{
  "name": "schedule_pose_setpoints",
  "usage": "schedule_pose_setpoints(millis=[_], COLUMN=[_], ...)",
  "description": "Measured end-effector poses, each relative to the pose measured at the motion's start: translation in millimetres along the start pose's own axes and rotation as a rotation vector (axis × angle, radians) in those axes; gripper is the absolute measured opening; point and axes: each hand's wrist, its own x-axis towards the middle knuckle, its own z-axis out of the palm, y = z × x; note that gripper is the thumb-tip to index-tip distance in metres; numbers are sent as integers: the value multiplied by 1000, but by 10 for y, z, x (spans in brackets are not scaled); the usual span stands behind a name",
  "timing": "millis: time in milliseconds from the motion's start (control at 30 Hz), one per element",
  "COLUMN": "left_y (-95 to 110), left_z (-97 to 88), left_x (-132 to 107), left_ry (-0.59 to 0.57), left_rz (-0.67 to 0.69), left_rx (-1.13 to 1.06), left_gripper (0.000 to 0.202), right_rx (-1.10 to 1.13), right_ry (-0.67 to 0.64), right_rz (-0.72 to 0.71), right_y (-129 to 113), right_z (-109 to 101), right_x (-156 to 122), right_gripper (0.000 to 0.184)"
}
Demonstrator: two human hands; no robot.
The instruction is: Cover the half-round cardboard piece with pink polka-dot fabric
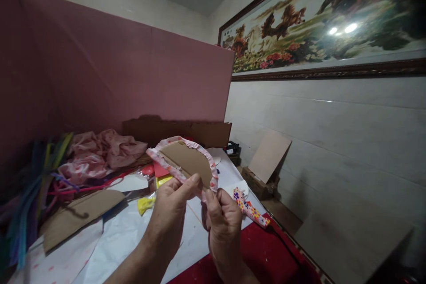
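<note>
A half-round piece of cardboard (pixel 188 159) is held up above the table, its edge wrapped in pink patterned fabric that folds over onto the brown face. My left hand (pixel 176 199) pinches its straight lower edge between thumb and fingers. At the near right corner, my right hand (pixel 222 215) presses the fabric rim with thumb and forefinger. Just right of that hand lies a glue gun (pixel 249 208) with a colourful flower pattern, its dark cord trailing over the red cloth. The fingertips behind the cardboard are hidden.
Crumpled pink fabric (pixel 103 153) and colourful strips (pixel 33 195) lie at the left, near another cut cardboard piece (pixel 83 215). White sheets (pixel 126 239) cover part of the red tablecloth (pixel 266 253). A pink partition (pixel 133 66) stands behind. Boxes (pixel 256 182) sit beyond the table's right edge.
</note>
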Motion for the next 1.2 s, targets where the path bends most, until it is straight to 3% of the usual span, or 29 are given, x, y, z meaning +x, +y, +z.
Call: schedule_pose_setpoints(millis=[133,267,367,467,600,767,1000,1200], left_y=[51,147,215,264,258,185,169,125], left_z=[3,-34,-93,-138,-155,-158,-141,-157], left_x=[15,34,54,79,119,115,33,59], left_ry=[-71,-9,-8,-40,-13,-7,-313,-446], left_rz=[-30,-68,-133,-157,-188,-246,-297,-295], left_rx=[-67,-221,-197,-151,-130,-88,8,51], left_gripper=[14,25,21,15,11,13,18,18], right_rx=[37,-16,-116,-243,-309,-314,-220,-52], right_ry=[-53,-64,-157,-148,14,-53,-105,-98], right_rz=[41,179,106,0,23,-3,67,141], right_y=[34,132,178,57,-262,-423,-435,-485], right_z=[-2,-53,-179,-342,-461,-445,-365,-312], right_x=[-139,-358,-416,-317,-129,-5,104,69], right_gripper=[33,41,56,69,55,49,33,37])
